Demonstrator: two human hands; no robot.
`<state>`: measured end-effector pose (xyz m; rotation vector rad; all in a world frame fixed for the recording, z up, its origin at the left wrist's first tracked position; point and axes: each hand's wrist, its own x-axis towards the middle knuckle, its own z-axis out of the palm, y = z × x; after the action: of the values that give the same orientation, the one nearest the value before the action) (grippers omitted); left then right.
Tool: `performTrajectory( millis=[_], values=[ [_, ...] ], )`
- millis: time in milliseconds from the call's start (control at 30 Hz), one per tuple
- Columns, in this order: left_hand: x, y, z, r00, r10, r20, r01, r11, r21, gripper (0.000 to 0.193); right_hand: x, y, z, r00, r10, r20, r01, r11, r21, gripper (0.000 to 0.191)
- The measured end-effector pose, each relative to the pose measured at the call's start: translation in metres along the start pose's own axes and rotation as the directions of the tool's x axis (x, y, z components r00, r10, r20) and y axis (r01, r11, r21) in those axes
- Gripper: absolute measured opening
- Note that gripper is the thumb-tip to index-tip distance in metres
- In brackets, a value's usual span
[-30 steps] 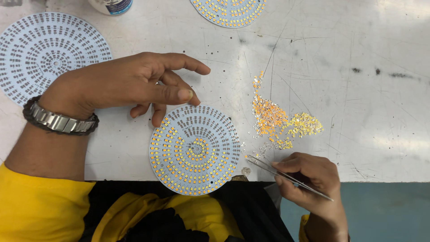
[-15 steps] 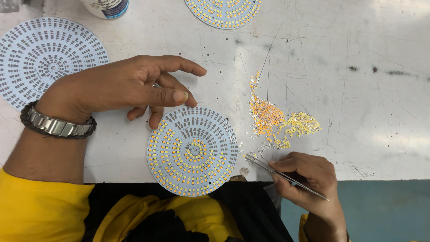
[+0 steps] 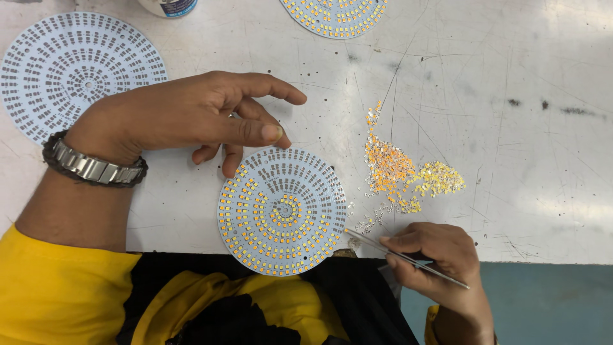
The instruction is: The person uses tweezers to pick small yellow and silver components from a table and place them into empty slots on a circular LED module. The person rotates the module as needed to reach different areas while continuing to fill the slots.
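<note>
A round white circuit board (image 3: 281, 211), partly filled with small yellow and orange chips in rings, is seen lying at the near edge of a scratched white table (image 3: 523, 128), its lower rim overhanging the edge above dark cloth and yellow sleeves. The left hand (image 3: 191, 118) is held over the table just above the board's upper left rim; it is loosely half open, with the forefinger and thumb extended toward the right and the other fingers curled downward, their tips at or just beside the rim. Nothing is gripped by it. A metal watch (image 3: 94, 166) is worn on its wrist. The right hand (image 3: 434, 259) is closed in a pinch on a pair of thin metal tweezers (image 3: 408, 259), whose tip is directed at the board's right rim; whether a chip is carried in the tip cannot be told. A loose heap of orange and yellow chips (image 3: 402, 169) is spread on the table just above the right hand. An unfilled round board (image 3: 73, 73) is placed at far left, and a filled board (image 3: 335, 14) is cut off by the top edge.
</note>
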<state>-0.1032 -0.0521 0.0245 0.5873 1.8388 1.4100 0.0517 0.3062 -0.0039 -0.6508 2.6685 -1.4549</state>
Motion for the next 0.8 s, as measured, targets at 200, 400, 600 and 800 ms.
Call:
performTrajectory(
  millis=[200,400,600,800],
  values=[
    [0.001,0.0,-0.001,1.0,0.025,0.013,-0.025,1.0,-0.011,0.085,0.004,-0.002,0.002,0.997,-0.069,0.044,0.069,0.998,-0.012,0.017],
    [0.0,0.002,0.0,1.0,-0.005,0.008,0.005,1.0,-0.004,0.085,0.007,-0.005,0.003,0.996,-0.055,0.067,0.058,0.998,-0.032,0.019],
    [0.002,0.007,0.0,0.999,-0.045,0.008,0.045,0.999,0.003,0.08,-0.002,-0.004,-0.006,0.998,-0.042,-0.038,0.042,0.999,-0.005,0.02],
    [0.002,0.007,0.001,0.988,-0.154,-0.022,0.155,0.988,0.011,0.078,-0.016,-0.005,-0.021,0.999,-0.048,-0.018,0.046,0.997,-0.065,0.02]
  ],
)
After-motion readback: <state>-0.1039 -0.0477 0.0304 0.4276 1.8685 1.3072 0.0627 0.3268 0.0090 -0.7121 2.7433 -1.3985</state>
